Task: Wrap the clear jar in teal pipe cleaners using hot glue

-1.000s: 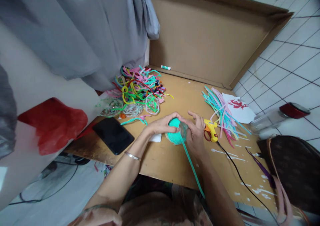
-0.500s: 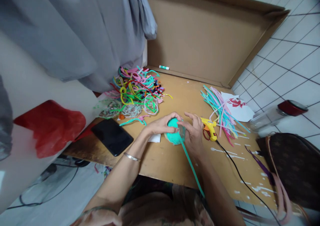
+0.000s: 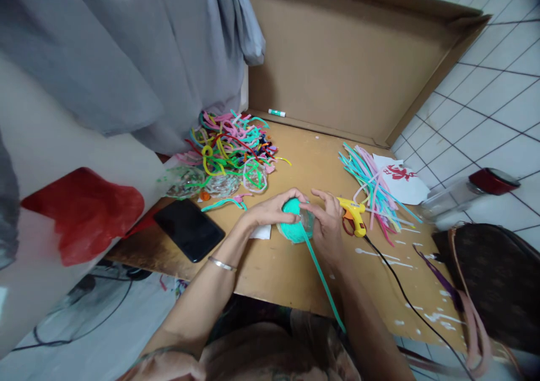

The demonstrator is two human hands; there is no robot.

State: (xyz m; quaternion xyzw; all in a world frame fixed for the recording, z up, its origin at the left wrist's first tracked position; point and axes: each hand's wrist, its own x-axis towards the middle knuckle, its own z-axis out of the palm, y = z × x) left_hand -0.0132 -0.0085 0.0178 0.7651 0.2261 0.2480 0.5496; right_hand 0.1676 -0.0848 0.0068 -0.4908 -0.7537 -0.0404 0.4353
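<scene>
A round disc point(image 3: 292, 233), partly covered in turquoise fuzzy strands with a clear-looking part at its right, is held above the table. My left hand point(image 3: 274, 209) grips its left side, thumb across the top and fingers round the far edge. A turquoise pipe cleaner point(image 3: 323, 277) trails from the disc toward my body. My right hand point(image 3: 328, 226) is at the disc's right side, thumb and index finger pinched where the pipe cleaner meets it, other fingers raised. Just right of that hand lies a yellow hot glue gun point(image 3: 356, 218).
A heap of coloured pipe cleaners point(image 3: 232, 139) and a black phone point(image 3: 189, 230) lie at left. On the right are more pipe cleaners point(image 3: 371, 184), a paper with a red drawing point(image 3: 405, 187), a clear bottle point(image 3: 451, 198) and a brown bag point(image 3: 493, 285). A cardboard panel point(image 3: 337, 54) stands behind.
Hardly anything differs: my right thumb and index finger have shifted slightly at the disc. The disc and trailing pipe cleaner keep their places.
</scene>
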